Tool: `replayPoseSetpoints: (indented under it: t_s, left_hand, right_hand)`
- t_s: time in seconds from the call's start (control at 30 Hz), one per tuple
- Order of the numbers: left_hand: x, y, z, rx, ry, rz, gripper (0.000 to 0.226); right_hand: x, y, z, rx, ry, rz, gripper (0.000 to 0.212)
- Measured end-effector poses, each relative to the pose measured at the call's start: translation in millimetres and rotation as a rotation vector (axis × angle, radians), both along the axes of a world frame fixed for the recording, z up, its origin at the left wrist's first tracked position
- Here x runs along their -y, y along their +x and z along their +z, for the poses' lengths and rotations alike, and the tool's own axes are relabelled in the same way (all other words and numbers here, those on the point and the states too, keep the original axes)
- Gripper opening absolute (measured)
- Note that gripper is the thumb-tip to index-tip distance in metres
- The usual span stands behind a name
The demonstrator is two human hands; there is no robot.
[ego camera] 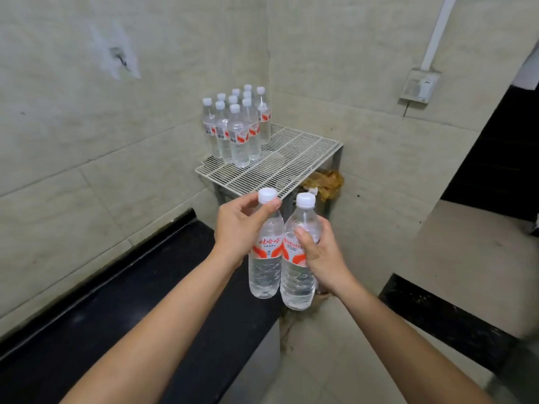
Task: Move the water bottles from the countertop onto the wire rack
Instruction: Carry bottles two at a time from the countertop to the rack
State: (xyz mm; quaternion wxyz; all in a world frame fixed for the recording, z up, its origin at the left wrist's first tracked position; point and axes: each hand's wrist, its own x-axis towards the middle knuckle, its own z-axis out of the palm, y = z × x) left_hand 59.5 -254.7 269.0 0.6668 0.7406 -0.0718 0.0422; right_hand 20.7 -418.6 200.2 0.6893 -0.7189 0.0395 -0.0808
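Note:
I hold two clear water bottles with white caps and red-and-white labels in the air, side by side. My left hand (240, 228) grips the left bottle (264, 272) by its shoulder. My right hand (319, 252) grips the right bottle (297, 282) around its upper body. Both bottles hang upright just in front of and below the white wire rack (294, 161), which stands in the wall corner. Several more bottles of the same kind (237, 126) stand clustered on the rack's back left part. The rack's right and front parts are bare.
A black countertop (122, 316) runs along the tiled left wall below my left arm. A crumpled yellowish bag (323, 182) lies under the rack. A black-edged ledge (437, 316) stands to the right, and a wall socket (420, 86) is mounted high on the right wall.

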Motion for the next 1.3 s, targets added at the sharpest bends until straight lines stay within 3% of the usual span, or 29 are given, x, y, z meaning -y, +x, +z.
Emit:
replayPoseSetpoints:
  t_s: [0.17, 0.37, 0.5, 0.63, 0.8, 0.9, 1.07, 1.2, 1.3]
  left_hand:
    - [31.2, 72.7, 15.9, 0.083, -0.097, 0.025, 0.024]
    - [61.5, 191.6, 23.2, 0.162, -0.188, 0.08, 0.024]
    - [78.8, 254.4, 30.9, 0.197, -0.16, 0.11, 0.028]
    - [87.4, 300.9, 29.9, 0.149, -0.117, 0.184, 0.034]
    - [99.1, 354.4, 11.1, 0.103, -0.035, 0.304, 0.056]
    - [111.2, 380.9, 1.8, 0.075, -0.006, 0.383, 0.057]
    - [139.4, 421.1, -2.7, 0.049, 0.035, 0.551, 0.045]
    - [161.8, 449.1, -4.2, 0.054, 0.108, 0.656, 0.044]
    - [171.0, 465.7, -5.1, 0.038, 0.137, 0.689, 0.046]
  right_hand:
    - [38.2, 73.7, 35.0, 0.121, 0.004, 0.046, 0.04]
    - [72.5, 196.2, 67.5, 0.128, -0.111, 0.13, 0.056]
    - [91.7, 267.8, 72.6, 0.125, -0.103, 0.039, 0.055]
    - [109.2, 324.3, 74.8, 0.109, -0.125, -0.114, 0.037]
    - [124.7, 403.7, 71.3, 0.145, -0.077, -0.172, 0.047]
    - [129.3, 452.0, 62.8, 0.172, -0.127, -0.08, 0.048]
    - [141.3, 527.3, 45.9, 0.221, -0.112, 0.221, 0.024]
    - [157.4, 572.8, 29.9, 0.222, -0.217, 0.341, 0.048]
    - [168.3, 600.5, 35.0, 0.215, -0.213, 0.435, 0.041]
